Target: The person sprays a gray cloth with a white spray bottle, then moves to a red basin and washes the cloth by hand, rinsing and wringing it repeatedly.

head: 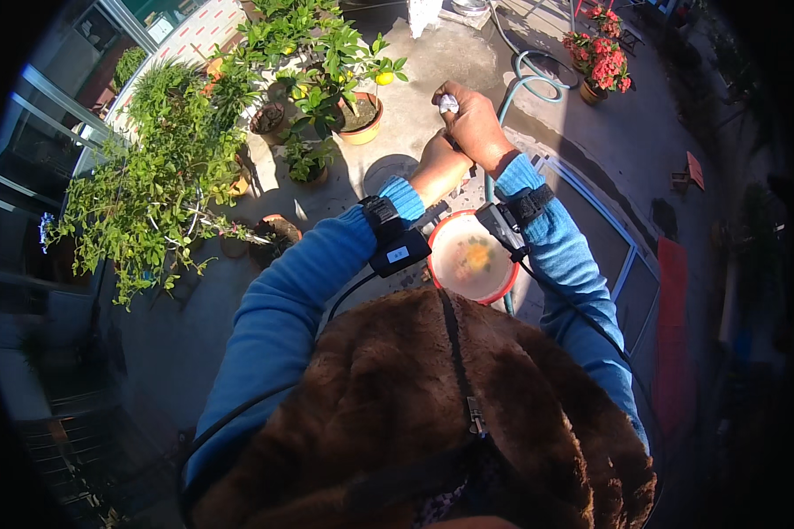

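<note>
My right hand (pixel 474 122) is closed around a small crumpled whitish thing (pixel 448 104), perhaps cloth or plastic; its end shows between thumb and fingers. Just below and to the left, my left hand (pixel 442 162) touches the right one, wrist to the lower left. Its fingers are mostly hidden, and whether it holds a part of the same thing I cannot tell. Nearer to my body stands a white basin with a red rim (pixel 437 233), a yellow flower pattern visible on its bottom. Devices are strapped to both my wrists over blue sleeves.
Potted citrus plants, one in a yellow pot (pixel 360 135), and a leafy climbing plant (pixel 165 165) stand left. A green hose (pixel 513 89) runs beyond my hands and down past the basin. A framed screen (pixel 625 235) lies right; red flowers (pixel 610 63) grow in a pot farther off.
</note>
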### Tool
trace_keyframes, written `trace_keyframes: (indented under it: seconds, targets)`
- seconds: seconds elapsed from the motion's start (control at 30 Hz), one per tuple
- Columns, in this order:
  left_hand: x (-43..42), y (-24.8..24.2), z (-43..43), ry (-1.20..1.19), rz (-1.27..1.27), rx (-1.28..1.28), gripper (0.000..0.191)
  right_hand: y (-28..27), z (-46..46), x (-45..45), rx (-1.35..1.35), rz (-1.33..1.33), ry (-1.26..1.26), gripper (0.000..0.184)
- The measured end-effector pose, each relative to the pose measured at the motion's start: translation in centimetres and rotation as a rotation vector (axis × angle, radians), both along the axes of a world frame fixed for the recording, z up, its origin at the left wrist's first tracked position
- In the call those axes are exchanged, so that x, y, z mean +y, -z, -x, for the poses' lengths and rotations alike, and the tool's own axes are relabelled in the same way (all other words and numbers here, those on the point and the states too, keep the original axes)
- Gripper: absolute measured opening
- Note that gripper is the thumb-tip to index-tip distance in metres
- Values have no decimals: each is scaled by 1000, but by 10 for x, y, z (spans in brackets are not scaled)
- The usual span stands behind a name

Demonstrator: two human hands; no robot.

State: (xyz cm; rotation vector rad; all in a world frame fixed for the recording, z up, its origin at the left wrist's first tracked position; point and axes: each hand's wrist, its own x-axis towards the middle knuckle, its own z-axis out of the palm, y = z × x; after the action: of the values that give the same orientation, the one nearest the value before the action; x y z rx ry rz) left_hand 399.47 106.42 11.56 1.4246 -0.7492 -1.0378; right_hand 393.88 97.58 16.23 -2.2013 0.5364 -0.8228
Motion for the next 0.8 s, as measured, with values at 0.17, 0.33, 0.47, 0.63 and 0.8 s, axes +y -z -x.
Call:
trace_keyframes:
  seconds: [0.17,0.33,0.47,0.63,0.8]
  targets:
    - [-38,54,-9,-152,-20,-326,43,42,-15,-27,162,169,160,31]
    - [-50,84,-18,-99,-122,-550,49,72,-29,-30,147,34,251,27]
    - [-48,82,-10,-147,-146,-530,50,86,-34,-35,-59,-350,299,37]
    - [-40,62,-20,-65,-118,-238,39,74,-8,-46,159,-226,198,40]
    - [-9,28,-42,631,238,35,39,26,53,-51,-236,-724,-321,60]
